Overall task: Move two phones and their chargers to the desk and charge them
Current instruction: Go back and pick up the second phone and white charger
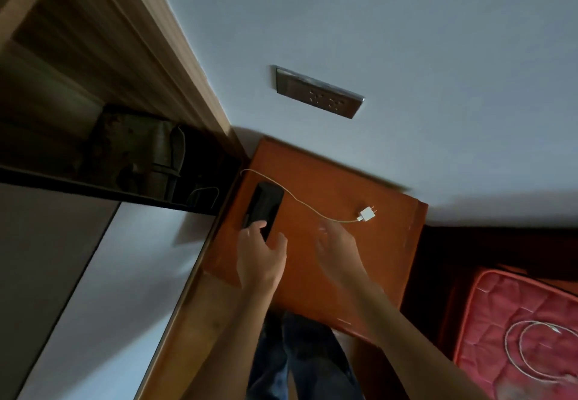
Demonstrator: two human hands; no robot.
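A black phone (pixel 262 207) lies on the left part of an orange-brown wooden table (pixel 328 268). From its far end a thin white cable (pixel 300 202) curves right to a white plug adapter (pixel 366 214) lying on the table. My left hand (pixel 261 259) is at the phone's near end, fingers spread and touching it, not closed round it. My right hand (pixel 339 245) is blurred, fingers apart, just short of the adapter. A second white cable (pixel 528 349) lies coiled on the red mattress at the lower right.
A grey wall socket (pixel 319 93) sits on the white wall above the table. A dark wooden shelf unit (pixel 131 149) with a bag stands to the left. A red quilted mattress (pixel 500 306) is at the right.
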